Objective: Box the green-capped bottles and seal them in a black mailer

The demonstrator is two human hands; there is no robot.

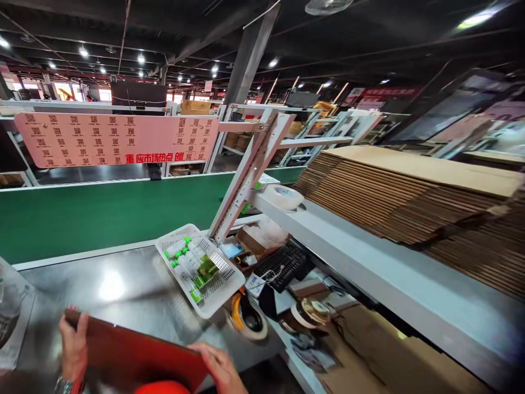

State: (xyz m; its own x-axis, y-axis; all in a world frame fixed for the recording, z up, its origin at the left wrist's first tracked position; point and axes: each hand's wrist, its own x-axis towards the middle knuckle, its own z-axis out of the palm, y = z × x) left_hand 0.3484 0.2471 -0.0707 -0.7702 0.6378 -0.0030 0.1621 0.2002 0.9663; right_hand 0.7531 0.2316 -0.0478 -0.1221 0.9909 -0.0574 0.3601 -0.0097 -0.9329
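Observation:
Both of my hands grip a flat brown cardboard piece (135, 355) low over the metal worktable (123, 284). My left hand (74, 347) is closed on its left end, thumb over the top edge. On the cardboard's right end, my right hand (219, 366) has its fingers curled. Something red-orange (162, 387) shows below the cardboard at the frame's bottom edge. Beyond my hands, a white perforated basket (223, 284) holds several white bottles with green caps (180, 254) and green packets.
A green conveyor belt (82, 213) runs behind the table. A white shelf (369, 262) at right carries a tall stack of flat cardboard (410, 202) and a tape roll (283, 196). Below it lie a black keyboard (283, 265), tape rolls (250, 320) and boxes.

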